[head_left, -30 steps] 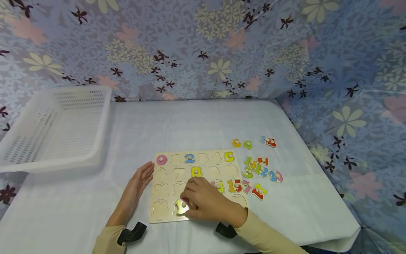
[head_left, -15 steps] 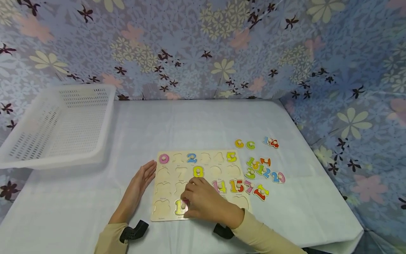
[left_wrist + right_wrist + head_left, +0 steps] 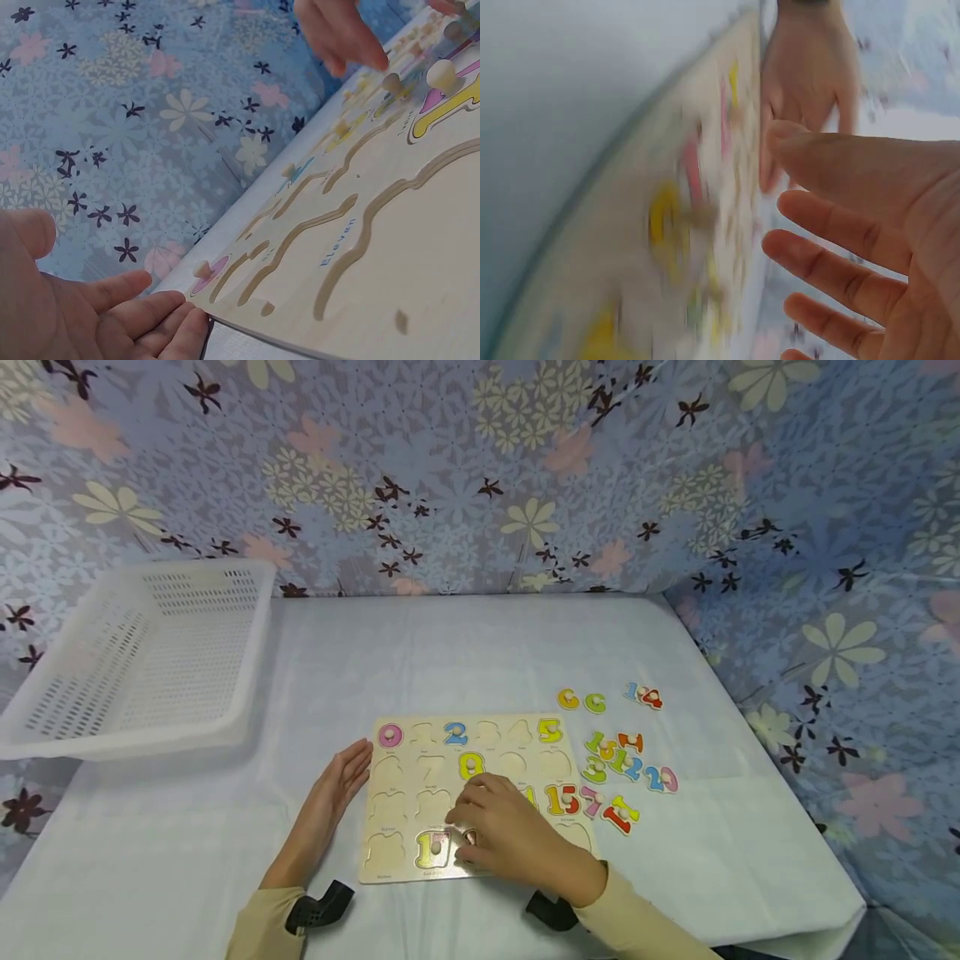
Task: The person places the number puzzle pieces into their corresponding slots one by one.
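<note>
A wooden peg-puzzle board [image 3: 408,768] lies on the white cloth, several of its recesses holding knobbed number pieces. My left hand [image 3: 333,793] stays at its left edge, fingers extended; in the left wrist view its fingertips [image 3: 196,319] meet the board's corner. Over the lower middle of the board is my right hand [image 3: 510,827], thumb and fingers apart with nothing between them in the right wrist view. Just left of it the yellow-and-pink 17 piece [image 3: 427,852] sits in the bottom row. Another piece [image 3: 470,839] is mostly hidden beneath the right hand.
Loose number pieces lie right of the board, among them a 20 [image 3: 662,778], a pink 7 [image 3: 592,802] and a red-and-yellow piece [image 3: 621,815]. Farther back are an orange 6 [image 3: 568,698] and a 14 [image 3: 643,696]. A white plastic basket [image 3: 251,693] stands at left.
My right hand has let go of the 17 piece and shifted right, uncovering it in its recess. The left hand keeps its place at the board's edge.
</note>
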Motion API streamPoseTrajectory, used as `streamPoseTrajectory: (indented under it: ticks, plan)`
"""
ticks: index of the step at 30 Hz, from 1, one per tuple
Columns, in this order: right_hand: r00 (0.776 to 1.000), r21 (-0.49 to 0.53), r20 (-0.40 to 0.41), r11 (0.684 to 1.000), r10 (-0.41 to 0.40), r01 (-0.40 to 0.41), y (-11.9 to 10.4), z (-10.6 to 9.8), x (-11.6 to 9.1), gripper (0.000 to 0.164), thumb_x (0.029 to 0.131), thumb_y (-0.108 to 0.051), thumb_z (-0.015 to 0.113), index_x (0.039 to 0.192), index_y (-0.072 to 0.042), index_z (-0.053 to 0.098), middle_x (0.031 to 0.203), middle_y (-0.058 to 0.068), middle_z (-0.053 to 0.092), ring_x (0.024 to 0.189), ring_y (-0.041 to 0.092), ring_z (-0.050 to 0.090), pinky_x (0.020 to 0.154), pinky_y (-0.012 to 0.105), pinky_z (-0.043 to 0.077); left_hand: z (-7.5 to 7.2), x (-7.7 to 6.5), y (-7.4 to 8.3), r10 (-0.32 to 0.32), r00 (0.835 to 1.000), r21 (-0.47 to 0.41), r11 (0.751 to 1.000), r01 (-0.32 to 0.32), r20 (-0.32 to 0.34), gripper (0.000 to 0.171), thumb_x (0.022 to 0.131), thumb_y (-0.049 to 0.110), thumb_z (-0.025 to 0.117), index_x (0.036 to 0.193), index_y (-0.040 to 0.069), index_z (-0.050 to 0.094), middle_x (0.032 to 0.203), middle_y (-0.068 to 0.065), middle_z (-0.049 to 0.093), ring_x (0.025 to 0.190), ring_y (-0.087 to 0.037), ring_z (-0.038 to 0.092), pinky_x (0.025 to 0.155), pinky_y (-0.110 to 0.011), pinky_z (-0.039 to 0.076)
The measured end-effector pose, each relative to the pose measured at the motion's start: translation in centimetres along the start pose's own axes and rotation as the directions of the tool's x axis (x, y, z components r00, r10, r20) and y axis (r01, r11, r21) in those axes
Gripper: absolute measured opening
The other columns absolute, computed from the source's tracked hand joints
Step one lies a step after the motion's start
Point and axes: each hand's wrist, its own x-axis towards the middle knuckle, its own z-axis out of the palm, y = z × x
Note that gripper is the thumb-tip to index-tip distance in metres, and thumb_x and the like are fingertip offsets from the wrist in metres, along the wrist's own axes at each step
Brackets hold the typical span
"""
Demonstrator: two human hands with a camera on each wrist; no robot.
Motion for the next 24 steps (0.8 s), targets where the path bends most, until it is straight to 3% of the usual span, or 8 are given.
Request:
streamPoseTrajectory:
  ticks: [3,6,10,17,24]
  plan:
    - [0.993,0.023,-0.044,0.994,0.109,-0.108,1.6,-1.5,-1.9,0.029,0.075,-0.027,0.084,0.099,-0.016,0.073,0.100,-0.006,0.062,0.109,0.019,0.050,0.101,0.040,0.041,0.2,0.0,-0.1,0.001,1.000,0.010,1.000,-0.001,0.003,0.066,0.106,0.045,0.021,0.152,-0.003,0.018,0.157,-0.017,0.022,0.144,-0.027,0.021,0.111,-0.020,0.029]
    - [0.971,0.038,-0.107,0.977,0.215,-0.212,3.7,-3.3,-4.1,0.031,0.072,-0.023,0.087,0.098,-0.014,0.073,0.102,-0.004,0.063,0.110,0.021,0.050,0.098,0.044,0.042,0.2,0.0,-0.1,0.001,1.000,0.010,1.000,-0.001,-0.001,0.066,0.106,0.045,0.021,0.152,-0.002,0.018,0.157,-0.016,0.022,0.144,-0.026,0.021,0.110,-0.019,0.029]
    - [0.938,0.008,-0.190,0.956,0.290,-0.294,6.5,-5.4,-7.5,0.034,0.068,-0.015,0.089,0.097,-0.010,0.073,0.104,0.001,0.064,0.111,0.028,0.049,0.094,0.051,0.041,0.3,-0.2,-0.2,-0.005,1.000,0.000,1.000,0.005,-0.011,0.066,0.106,0.046,0.022,0.152,-0.001,0.018,0.156,-0.015,0.023,0.143,-0.026,0.022,0.110,-0.019,0.029]
    - [0.885,-0.087,-0.196,0.892,0.422,-0.445,8.9,-7.4,-12.1,0.039,0.064,-0.013,0.090,0.098,-0.010,0.073,0.107,0.011,0.063,0.117,0.044,0.043,0.089,0.069,0.035,0.4,-0.6,-0.4,-0.019,1.000,0.033,0.999,0.019,-0.008,0.065,0.106,0.046,0.020,0.152,0.001,0.018,0.157,-0.013,0.022,0.143,-0.025,0.022,0.109,-0.017,0.030]
    - [0.889,-0.134,-0.155,0.882,0.432,-0.452,9.8,-7.5,-13.3,0.042,0.060,-0.020,0.092,0.098,-0.015,0.074,0.113,0.016,0.062,0.121,0.049,0.039,0.087,0.074,0.033,0.4,-0.1,-0.2,0.006,1.000,0.029,1.000,-0.006,0.003,0.065,0.106,0.045,0.020,0.152,-0.001,0.017,0.157,-0.015,0.022,0.144,-0.027,0.021,0.107,-0.016,0.031]
